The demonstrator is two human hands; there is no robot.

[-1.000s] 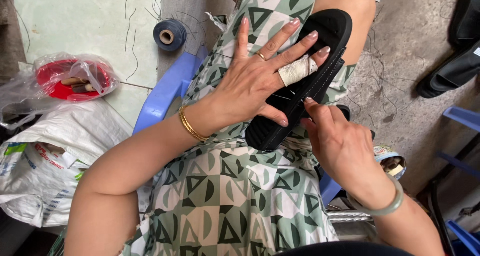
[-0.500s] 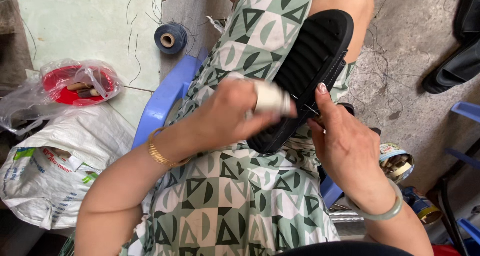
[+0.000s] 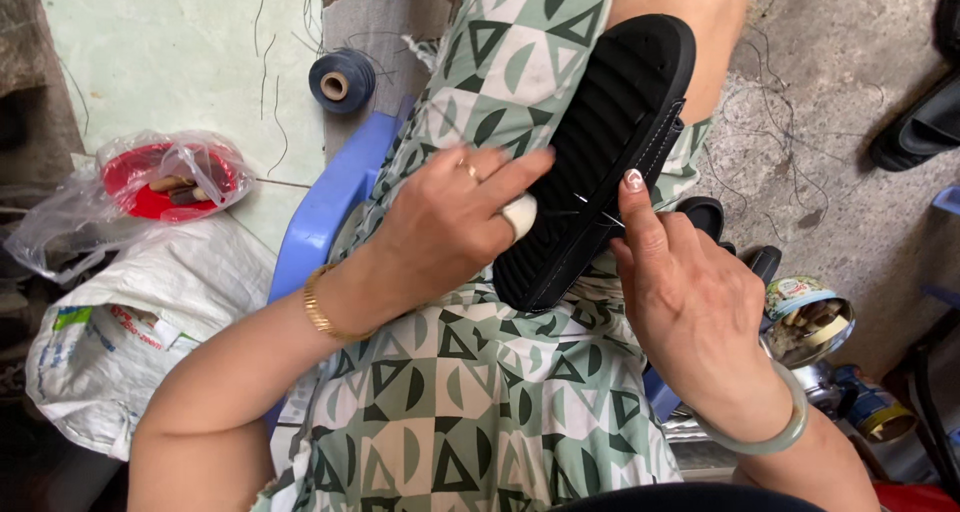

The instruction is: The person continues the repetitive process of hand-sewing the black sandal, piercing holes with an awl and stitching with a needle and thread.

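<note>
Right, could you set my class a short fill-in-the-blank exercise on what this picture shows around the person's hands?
1. The black shoe sole rests on the person's ____.
2. The left hand has a white wrap on one ____.
3. A gold bangle sits on the ____ wrist.
4. The spool of thread by the blue stool is dark ____.

Missing words: lap; finger; left; blue

The black sole (image 3: pixel 600 152) under my left hand (image 3: pixel 440 227) looks matt rubber, ribbed and rough. White cloth tape wraps my finger (image 3: pixel 519 215). My dress (image 3: pixel 470 392) is soft printed cloth. A gold metal bangle (image 3: pixel 318 307) shines; the pale green bangle (image 3: pixel 770 434) by my right hand (image 3: pixel 690 302) is glossy, stone-like. The stool (image 3: pixel 330 197) is smooth blue plastic.
</note>
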